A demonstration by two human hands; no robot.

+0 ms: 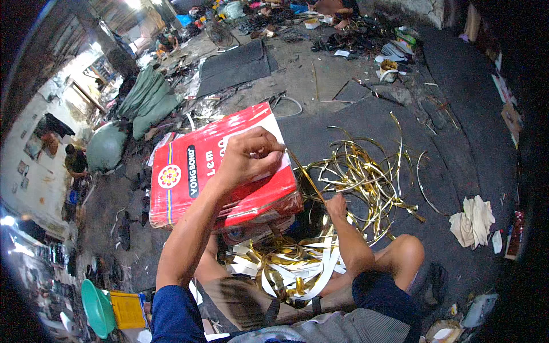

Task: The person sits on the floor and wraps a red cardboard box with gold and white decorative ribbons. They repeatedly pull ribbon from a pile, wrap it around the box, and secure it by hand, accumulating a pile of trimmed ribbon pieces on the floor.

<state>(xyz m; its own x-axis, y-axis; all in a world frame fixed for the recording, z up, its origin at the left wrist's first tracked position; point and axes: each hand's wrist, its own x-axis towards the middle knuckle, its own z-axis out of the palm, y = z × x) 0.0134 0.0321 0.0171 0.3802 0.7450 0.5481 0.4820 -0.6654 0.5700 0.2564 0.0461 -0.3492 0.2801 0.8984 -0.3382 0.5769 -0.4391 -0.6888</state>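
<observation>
Above the red box (240,214) my left hand (249,157) is closed, its fingertips pinching one end of a thin gold strip (306,176). The strip runs slantwise down to my right hand (336,207), which is closed around its other part beside the box's right edge. Right of the box, a tangled heap of shiny gold strips (366,177) lies on the dark mat. Between my legs are more gold strips mixed with white strips (326,266). The box rests tilted in front of me, with something pale under my left hand on its top.
Dark matting (457,143) covers the floor to the right, with a crumpled cream cloth (473,222) on it. Grey-green sacks (107,146) stand at the far left. A green basin (97,308) is at the lower left. Scraps and other people are farther back.
</observation>
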